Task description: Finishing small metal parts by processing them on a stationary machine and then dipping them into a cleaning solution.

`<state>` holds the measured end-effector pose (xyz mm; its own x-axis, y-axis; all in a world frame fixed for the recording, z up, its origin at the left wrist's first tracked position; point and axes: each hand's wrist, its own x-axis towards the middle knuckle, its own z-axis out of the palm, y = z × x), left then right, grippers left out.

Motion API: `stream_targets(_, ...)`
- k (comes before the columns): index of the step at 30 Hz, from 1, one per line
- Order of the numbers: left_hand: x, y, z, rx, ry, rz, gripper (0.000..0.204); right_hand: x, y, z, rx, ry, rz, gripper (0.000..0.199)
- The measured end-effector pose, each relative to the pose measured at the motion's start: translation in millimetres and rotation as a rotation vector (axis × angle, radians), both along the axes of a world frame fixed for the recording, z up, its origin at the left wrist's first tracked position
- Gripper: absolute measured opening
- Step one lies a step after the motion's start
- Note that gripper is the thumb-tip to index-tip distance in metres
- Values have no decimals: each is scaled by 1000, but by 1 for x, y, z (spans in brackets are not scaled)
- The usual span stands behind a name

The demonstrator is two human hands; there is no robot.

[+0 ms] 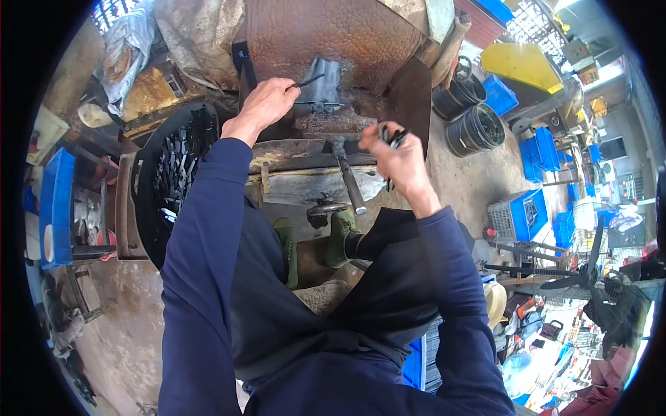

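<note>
My left hand (pixel 267 102) is raised in front of a rusty brown machine housing (pixel 326 35) and pinches a thin dark metal piece (pixel 307 82) near the grey worn patch at its middle. My right hand (pixel 397 156) is closed around a small bundle of dark metal pieces (pixel 393 136), held just right of the machine's work spot. A steel rod (pixel 349 182) slopes down from the machine toward me. Both forearms wear dark blue sleeves. My green boots (pixel 340 236) rest below the machine.
A black round tub (pixel 149 201) full of dark metal pieces stands at my left. Blue crates (pixel 55 201) sit at far left, more blue crates (pixel 524 211) at the right. Two black buckets (pixel 475 128) stand right of the machine. A fan (pixel 590 270) is at lower right.
</note>
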<state>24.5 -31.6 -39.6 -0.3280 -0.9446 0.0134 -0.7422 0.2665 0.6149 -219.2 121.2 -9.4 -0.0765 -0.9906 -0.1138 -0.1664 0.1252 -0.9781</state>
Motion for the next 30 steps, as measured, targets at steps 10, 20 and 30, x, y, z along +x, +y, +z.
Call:
stream_targets(10, 22, 7, -9, -13, 76, 91, 39, 10, 35, -15, -439, 642, 472, 38)
stream_targets(20, -3, -3, -18, -208, 172, 189, 35, 15, 22, -16, -464, 462, 394, 31)
stream_targets(30, -29, 23, 35, -201, 495, 264, 30, 46, -60, 22, -260, 92, -78, 21)
